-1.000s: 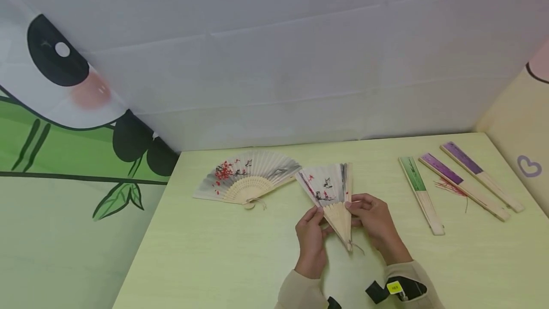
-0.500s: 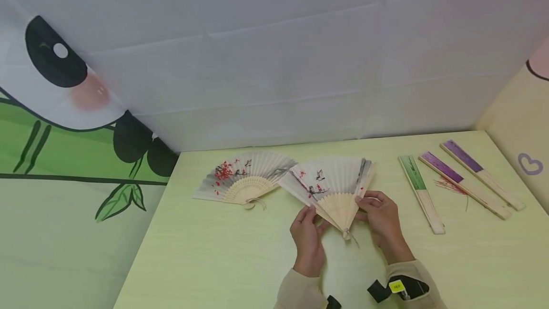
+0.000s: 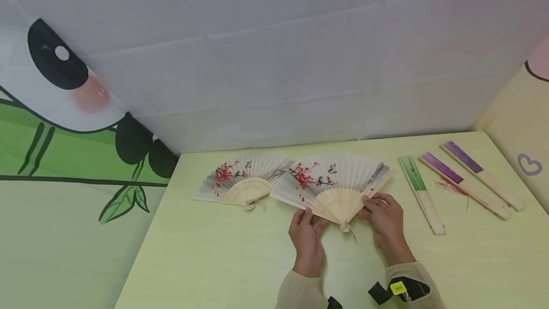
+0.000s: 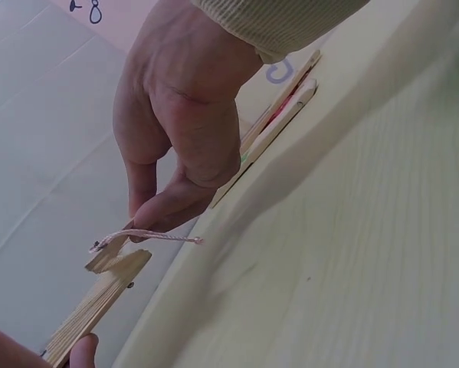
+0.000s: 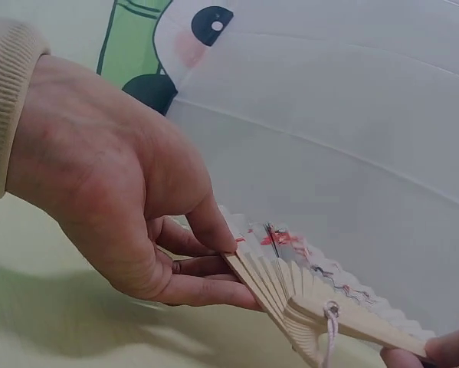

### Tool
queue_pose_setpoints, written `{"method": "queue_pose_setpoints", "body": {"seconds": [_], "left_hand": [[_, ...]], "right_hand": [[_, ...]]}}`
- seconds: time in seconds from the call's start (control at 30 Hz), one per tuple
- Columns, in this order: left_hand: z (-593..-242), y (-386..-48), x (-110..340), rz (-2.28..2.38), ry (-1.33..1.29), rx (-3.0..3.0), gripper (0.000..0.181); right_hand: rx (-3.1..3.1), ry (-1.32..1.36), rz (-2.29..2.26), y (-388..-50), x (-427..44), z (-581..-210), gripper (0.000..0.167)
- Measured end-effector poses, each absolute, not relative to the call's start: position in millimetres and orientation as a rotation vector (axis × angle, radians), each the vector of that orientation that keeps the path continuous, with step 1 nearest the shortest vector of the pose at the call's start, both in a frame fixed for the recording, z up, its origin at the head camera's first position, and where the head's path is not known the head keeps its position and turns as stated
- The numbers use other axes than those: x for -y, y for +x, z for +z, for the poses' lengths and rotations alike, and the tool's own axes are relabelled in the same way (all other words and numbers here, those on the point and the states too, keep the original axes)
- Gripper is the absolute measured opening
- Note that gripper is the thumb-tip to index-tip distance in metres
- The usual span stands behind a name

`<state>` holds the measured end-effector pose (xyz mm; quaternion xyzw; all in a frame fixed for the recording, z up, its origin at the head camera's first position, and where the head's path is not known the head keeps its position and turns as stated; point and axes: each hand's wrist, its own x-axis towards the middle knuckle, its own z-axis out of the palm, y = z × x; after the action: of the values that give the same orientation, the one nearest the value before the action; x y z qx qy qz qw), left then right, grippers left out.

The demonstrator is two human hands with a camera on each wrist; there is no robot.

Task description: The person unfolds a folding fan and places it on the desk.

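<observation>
Fan [image 3: 328,173] in both hands [image 3: 307,244] [image 3: 388,223] partly hides another fan [image 3: 246,186].

The held white, red-blossomed folding fan with pale wooden ribs [image 3: 339,178] spread from narrow wedge to broad arc.

Dim, diffuse light throughout. Head view: faint sheen on table [image 3: 344,266], lower centre. Right-wrist view: soft shadow below left hand [image 5: 114,176], lower left.

Held fan [image 3: 331,184] w/ smooth, matt wd. ribs [image 3: 340,201]
</observation>
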<state>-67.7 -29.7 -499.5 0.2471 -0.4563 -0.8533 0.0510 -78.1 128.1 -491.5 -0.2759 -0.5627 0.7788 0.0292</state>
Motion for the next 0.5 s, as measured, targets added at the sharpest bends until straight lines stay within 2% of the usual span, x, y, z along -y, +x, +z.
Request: {"method": "queue_pose_setpoints", "body": {"seconds": [0.5], "left_hand": [[-501.2,-68.1,24.4,-2.578,0.788,1.336,0.007]], "right_hand": [[1.544,-0.903,2.382,-76.6,-125.6,-491.9,0.017]]}}
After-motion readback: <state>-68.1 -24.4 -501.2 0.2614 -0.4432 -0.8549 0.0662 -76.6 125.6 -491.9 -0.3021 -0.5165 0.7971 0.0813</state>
